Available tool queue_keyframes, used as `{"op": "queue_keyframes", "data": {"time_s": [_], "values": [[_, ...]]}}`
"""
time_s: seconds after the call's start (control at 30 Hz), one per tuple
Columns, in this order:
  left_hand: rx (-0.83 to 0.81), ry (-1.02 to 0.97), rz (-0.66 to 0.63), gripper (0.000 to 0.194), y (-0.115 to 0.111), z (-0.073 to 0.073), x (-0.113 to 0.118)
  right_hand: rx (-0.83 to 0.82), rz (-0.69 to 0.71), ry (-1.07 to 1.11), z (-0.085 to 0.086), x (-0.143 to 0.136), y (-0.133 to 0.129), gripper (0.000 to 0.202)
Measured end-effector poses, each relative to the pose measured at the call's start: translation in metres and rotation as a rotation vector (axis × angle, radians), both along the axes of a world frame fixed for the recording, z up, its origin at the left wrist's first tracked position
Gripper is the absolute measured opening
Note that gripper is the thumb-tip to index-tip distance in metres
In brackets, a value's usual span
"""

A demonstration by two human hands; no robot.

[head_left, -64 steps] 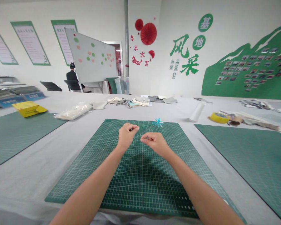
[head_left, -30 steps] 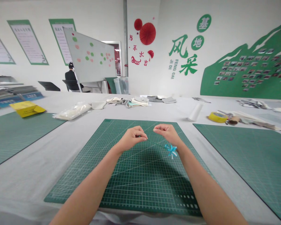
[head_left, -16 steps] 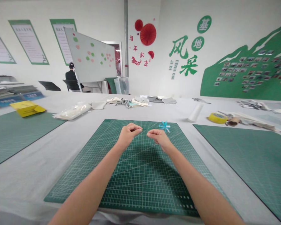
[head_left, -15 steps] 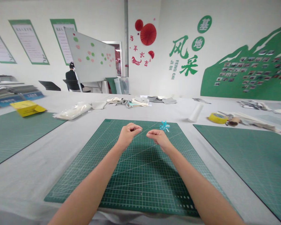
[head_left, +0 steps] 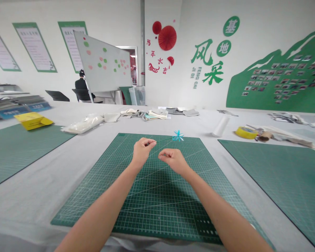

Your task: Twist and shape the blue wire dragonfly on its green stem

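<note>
Over the green cutting mat (head_left: 147, 206) both hands are raised. A small blue artificial flower (head_left: 177, 135) with narrow petals points to the right on a thin dark stem, which runs back to the fingertips of my left hand (head_left: 142, 150). Thumb and forefinger of that hand are pinched on the stem. My right hand (head_left: 175, 161) is just below and in front of the stem, apart from the left hand, its thumb and fingers pressed together. Whatever lies between the right fingertips, if anything, is too small to make out.
More cutting mats lie at left (head_left: 28, 150) and right (head_left: 275, 175). Around them are a yellow packet (head_left: 33, 120), a plastic-wrapped bundle (head_left: 82, 124), fabric scraps (head_left: 159, 113), a clear roll (head_left: 221, 126) and yellow tape (head_left: 246, 132). A person (head_left: 81, 84) sits near a whiteboard (head_left: 103, 64).
My right hand has moved left and slightly down, below the stem. The flower has shifted left and up, and its stem now shows between the flower and my left hand.
</note>
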State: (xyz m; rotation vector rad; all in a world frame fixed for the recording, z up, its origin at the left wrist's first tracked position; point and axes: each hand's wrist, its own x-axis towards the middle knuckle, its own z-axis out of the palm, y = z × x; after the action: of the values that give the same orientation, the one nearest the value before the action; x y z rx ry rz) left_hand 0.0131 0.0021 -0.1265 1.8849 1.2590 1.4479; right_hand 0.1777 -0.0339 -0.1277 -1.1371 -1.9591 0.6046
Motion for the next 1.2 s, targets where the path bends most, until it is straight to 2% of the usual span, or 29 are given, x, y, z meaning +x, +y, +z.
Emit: {"op": "queue_keyframes", "data": {"time_s": [0.23,0.33,0.6,0.83,0.97,1.2], "values": [[0.065,0.127,0.063,0.012,-0.007,0.001,0.007,0.080,0.035,-0.037,0.009,0.000,-0.011,0.018],[0.126,0.210,0.052,0.013,-0.011,0.002,0.009,0.106,0.028,-0.018,0.013,0.001,-0.012,0.018],[0.168,0.426,-0.067,0.018,-0.019,0.007,0.011,0.213,-0.118,-0.004,0.023,0.014,-0.012,0.023],[0.197,0.483,-0.282,0.018,-0.022,0.011,0.011,0.264,-0.222,-0.013,0.024,0.031,-0.003,0.021],[0.165,0.449,-0.393,0.017,-0.023,0.016,0.010,0.215,-0.198,-0.010,0.022,0.038,0.004,0.021],[0.018,0.251,-0.549,0.013,-0.025,0.025,0.005,-0.032,-0.063,0.158,0.019,0.055,0.014,0.025]]}}
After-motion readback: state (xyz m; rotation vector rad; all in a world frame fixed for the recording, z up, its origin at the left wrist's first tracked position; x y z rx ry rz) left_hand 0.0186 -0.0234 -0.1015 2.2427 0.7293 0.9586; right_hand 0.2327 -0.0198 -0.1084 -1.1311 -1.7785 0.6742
